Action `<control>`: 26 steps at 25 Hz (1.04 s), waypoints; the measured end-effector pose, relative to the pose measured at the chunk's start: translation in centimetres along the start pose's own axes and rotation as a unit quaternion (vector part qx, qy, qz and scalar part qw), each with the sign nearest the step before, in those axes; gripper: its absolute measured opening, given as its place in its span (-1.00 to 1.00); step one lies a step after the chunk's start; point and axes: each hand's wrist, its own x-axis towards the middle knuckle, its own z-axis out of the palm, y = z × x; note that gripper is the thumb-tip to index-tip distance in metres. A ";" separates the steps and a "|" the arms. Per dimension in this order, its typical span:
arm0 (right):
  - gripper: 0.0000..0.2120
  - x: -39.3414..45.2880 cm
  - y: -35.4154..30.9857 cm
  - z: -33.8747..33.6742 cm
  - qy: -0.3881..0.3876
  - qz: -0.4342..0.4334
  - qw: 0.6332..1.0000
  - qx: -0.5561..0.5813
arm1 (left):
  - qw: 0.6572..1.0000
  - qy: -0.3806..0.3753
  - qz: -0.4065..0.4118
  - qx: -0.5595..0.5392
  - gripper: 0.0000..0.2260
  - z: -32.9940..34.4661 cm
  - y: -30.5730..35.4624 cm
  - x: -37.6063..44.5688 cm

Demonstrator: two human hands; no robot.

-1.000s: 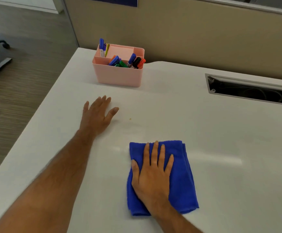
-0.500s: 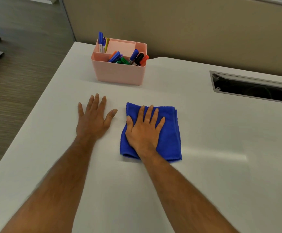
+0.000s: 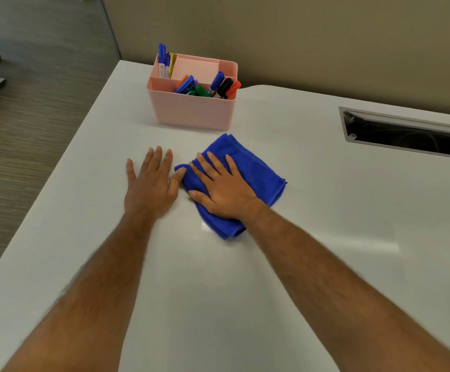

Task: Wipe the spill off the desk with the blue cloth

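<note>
The folded blue cloth lies on the white desk, turned at an angle, just in front of the pink organiser. My right hand presses flat on the cloth with its fingers spread, pointing far-left. My left hand rests flat on the bare desk right beside it, palm down, its thumb touching the cloth's left corner. No spill shows on the desk around the cloth; whatever lies under the cloth is hidden.
A pink organiser holding several markers stands close behind the cloth. A cable slot opens in the desk at the far right. The desk's left edge drops to a wood floor, and a beige partition rises behind.
My right hand has slid the cloth away from me and leftwards, over the small yellowish spot seen a second ago, and rotated it. My left hand has stayed put.
</note>
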 end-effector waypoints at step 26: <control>-0.46 -19.8 7.0 2.0 0.074 0.340 0.933 0.094 | 1.000 -0.009 -0.020 0.006 -0.41 -0.3 0.8 -0.2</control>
